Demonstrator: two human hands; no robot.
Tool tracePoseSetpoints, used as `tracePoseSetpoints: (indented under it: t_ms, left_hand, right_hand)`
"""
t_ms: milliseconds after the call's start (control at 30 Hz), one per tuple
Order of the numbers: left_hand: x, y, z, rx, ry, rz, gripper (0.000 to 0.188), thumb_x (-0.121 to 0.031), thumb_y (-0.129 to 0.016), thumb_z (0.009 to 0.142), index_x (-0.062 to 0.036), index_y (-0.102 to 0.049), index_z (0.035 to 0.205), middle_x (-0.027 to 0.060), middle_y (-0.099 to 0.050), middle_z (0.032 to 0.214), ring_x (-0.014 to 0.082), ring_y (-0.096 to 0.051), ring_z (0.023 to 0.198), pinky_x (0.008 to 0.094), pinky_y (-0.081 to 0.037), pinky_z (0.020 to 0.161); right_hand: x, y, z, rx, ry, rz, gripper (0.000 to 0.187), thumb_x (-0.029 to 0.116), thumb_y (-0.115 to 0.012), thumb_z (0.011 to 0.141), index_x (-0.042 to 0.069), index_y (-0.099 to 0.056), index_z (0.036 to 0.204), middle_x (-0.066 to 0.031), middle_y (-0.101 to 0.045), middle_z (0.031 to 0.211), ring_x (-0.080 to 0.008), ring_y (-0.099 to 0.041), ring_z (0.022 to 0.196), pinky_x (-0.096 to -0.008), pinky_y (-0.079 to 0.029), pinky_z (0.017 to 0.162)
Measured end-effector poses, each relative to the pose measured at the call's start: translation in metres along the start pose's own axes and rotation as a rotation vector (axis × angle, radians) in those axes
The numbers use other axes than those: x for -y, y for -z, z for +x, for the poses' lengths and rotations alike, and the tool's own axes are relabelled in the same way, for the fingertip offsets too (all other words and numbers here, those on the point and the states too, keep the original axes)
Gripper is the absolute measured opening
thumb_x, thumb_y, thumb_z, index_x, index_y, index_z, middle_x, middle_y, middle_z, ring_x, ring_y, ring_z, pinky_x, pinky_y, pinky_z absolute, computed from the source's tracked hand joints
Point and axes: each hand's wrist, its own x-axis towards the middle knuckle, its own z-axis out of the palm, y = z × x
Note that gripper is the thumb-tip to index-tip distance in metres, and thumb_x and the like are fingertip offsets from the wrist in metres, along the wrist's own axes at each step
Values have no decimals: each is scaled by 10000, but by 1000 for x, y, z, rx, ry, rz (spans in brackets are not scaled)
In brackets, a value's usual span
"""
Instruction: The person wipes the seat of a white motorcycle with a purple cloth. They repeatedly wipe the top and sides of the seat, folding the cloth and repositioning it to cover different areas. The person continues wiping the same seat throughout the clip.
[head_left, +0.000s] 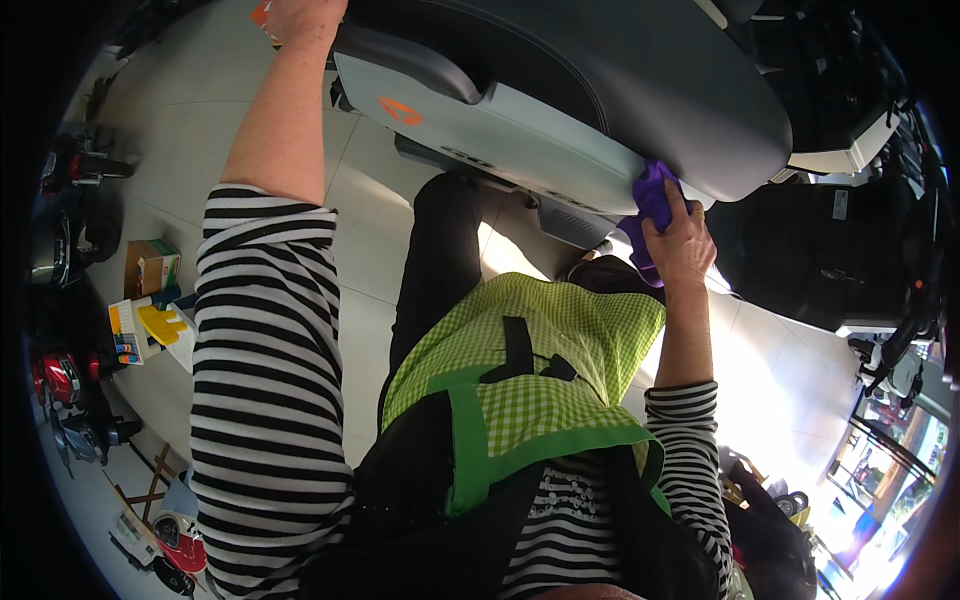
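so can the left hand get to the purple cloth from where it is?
Probably not without letting go: the left hand is up at the scooter's far end, while the purple cloth sits in the right hand.

Boxes on the floor at left, marks on the scooters.

A brown cardboard box [150, 266] with a green side stands on the pale floor at the left edge. Just below it lies a flat white pack [124, 333] with orange and blue stripes, beside a yellow piece. On the grey scooter panel at top sits an orange emblem [400, 110], rounded and small. At right, a small white label [841, 204], upright and oblong, is stuck on a black scooter body. Its print is too small to tell.
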Motion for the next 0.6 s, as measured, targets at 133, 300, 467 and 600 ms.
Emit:
tracePoseSetpoints:
  t_ms: [133,300,467,600]
  left_hand:
    - [-1,1,-2,-12,33,34,322,-312,-534,904,-52,-717,956,212,-689,980,419,-646,935,500,-516,832]
    - [3,-5,1,-37,12,8,329,-325,-526,909,-59,-715,949,212,-688,990,418,-646,948,499,-514,843]
    - [6,-6,6,22,59,38,334,-329,-519,919,-63,-717,963,208,-687,1019,417,-647,955,494,-516,843]
    - [6,-6,7,59,54,66,329,-330,-525,921,-72,-720,980,204,-689,1020,416,-648,954,486,-519,841]
  right_hand:
    - [-46,-28,-6,-41,-193,30,663,342,-723,741,165,-557,1358,-177,-597,1183,-375,-650,1027,-492,-544,854]
    - [-111,-74,-19,66,-436,401,676,297,-700,764,87,-548,1387,-152,-690,1073,-281,-689,897,-371,-534,870]
    - [-126,-89,1,-322,-429,919,684,236,-721,725,-14,-558,1340,-184,-682,1017,-299,-665,904,-385,-521,862]
    - [-98,-79,25,-147,-427,632,740,324,-728,683,-33,-566,1311,-316,-591,1135,-453,-609,1046,-492,-480,939]
